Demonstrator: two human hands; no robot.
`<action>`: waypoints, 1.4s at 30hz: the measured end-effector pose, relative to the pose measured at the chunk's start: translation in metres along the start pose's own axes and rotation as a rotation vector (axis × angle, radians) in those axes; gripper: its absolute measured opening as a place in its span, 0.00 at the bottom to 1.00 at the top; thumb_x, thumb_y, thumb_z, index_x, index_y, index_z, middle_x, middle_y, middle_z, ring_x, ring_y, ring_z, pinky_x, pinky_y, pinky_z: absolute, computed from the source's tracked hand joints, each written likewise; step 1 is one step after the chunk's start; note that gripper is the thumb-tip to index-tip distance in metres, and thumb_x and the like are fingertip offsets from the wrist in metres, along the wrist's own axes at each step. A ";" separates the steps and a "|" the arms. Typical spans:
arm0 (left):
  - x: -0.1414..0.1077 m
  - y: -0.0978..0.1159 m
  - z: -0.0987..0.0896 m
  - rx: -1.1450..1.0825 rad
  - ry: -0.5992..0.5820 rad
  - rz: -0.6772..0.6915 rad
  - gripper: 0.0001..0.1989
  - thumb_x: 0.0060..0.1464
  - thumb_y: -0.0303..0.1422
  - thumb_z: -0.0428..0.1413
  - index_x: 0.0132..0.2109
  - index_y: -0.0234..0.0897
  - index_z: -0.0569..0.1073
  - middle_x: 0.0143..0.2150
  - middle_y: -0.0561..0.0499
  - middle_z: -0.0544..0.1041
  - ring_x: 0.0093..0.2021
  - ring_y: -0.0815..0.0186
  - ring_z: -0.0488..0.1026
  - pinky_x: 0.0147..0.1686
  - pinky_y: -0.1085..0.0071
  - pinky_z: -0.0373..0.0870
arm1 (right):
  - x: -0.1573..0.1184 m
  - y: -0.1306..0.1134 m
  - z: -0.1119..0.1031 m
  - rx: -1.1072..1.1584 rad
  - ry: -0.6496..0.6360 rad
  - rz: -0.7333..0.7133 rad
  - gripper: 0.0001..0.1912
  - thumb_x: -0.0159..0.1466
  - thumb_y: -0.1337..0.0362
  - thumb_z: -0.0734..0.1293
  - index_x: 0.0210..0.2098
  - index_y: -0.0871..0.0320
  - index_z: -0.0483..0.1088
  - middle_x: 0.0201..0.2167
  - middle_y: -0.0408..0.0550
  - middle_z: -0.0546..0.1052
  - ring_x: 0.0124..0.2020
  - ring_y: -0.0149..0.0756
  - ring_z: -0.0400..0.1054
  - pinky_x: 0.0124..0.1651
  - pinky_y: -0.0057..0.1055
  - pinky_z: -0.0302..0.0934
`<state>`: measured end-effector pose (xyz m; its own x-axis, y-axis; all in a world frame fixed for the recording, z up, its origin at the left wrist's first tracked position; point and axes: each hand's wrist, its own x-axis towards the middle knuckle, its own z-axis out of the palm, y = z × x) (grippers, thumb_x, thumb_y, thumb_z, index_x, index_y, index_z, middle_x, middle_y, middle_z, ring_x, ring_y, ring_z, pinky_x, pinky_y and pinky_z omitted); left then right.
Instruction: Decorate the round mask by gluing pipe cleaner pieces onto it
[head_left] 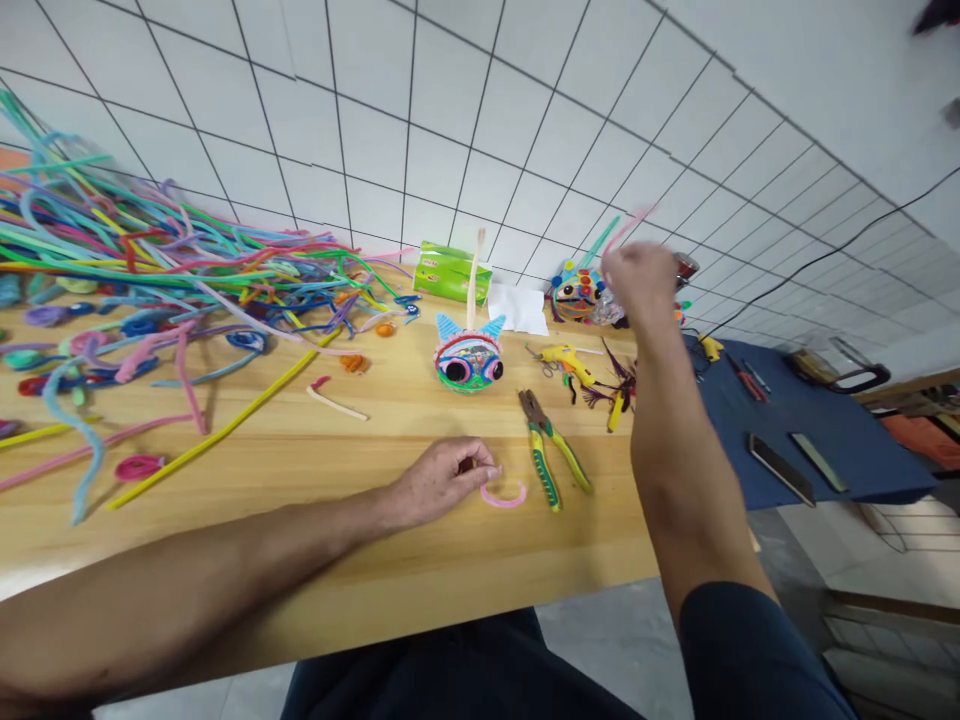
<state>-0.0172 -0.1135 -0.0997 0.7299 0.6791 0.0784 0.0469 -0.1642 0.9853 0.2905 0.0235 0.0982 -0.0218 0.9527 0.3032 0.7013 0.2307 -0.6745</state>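
My left hand (448, 478) rests near the table's front, its thumb and fingers pinched on one end of a short curved pink pipe cleaner (506, 500). Raised at the right, my right hand (641, 275) is closed around a long pink pipe cleaner (628, 227), blurred at its tip. Behind that hand sits a colourful decorated figure (576, 290) with a green stem. A round figure with big black eyes and blue ears (469, 362) stands mid-table. Pliers with green and yellow handles (546, 450) lie with their handles spread, right of my left hand.
Piled pipe cleaners (150, 250) cover the table's left. A green packet (450, 272) and white paper (517, 308) lie by the tiled wall. A yellow glue gun (566, 364) lies behind the pliers. Phone (780, 468) on the blue cloth (720, 440), right.
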 end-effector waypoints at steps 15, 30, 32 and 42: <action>0.003 0.000 0.004 -0.096 0.020 -0.015 0.13 0.61 0.41 0.61 0.36 0.35 0.75 0.30 0.53 0.75 0.30 0.70 0.67 0.32 0.73 0.63 | -0.004 -0.148 0.108 0.230 -0.367 -0.329 0.10 0.68 0.59 0.71 0.44 0.57 0.80 0.40 0.48 0.84 0.38 0.35 0.76 0.43 0.33 0.71; -0.003 0.027 -0.008 0.100 0.223 0.138 0.13 0.67 0.40 0.57 0.37 0.36 0.75 0.33 0.51 0.78 0.33 0.68 0.74 0.36 0.72 0.68 | -0.098 0.093 0.005 -0.418 0.208 0.464 0.21 0.73 0.51 0.59 0.35 0.59 0.76 0.37 0.56 0.84 0.42 0.43 0.77 0.44 0.35 0.68; -0.001 0.032 -0.013 0.175 0.214 0.111 0.14 0.67 0.41 0.56 0.37 0.37 0.75 0.33 0.51 0.79 0.33 0.67 0.74 0.35 0.72 0.68 | -0.104 0.102 0.013 -0.490 0.105 0.488 0.17 0.69 0.53 0.65 0.34 0.59 0.78 0.39 0.58 0.84 0.46 0.48 0.77 0.49 0.37 0.67; 0.019 0.022 -0.103 0.745 0.012 -0.087 0.16 0.60 0.42 0.51 0.32 0.38 0.77 0.53 0.38 0.82 0.55 0.51 0.78 0.58 0.58 0.72 | -0.090 0.140 0.038 -0.573 -0.168 0.508 0.18 0.73 0.56 0.69 0.58 0.58 0.74 0.59 0.57 0.77 0.56 0.45 0.74 0.58 0.46 0.72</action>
<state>-0.0724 -0.0307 -0.0606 0.6950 0.7189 0.0107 0.5569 -0.5476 0.6246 0.3634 -0.0224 -0.0496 0.3246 0.9420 -0.0858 0.9117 -0.3357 -0.2368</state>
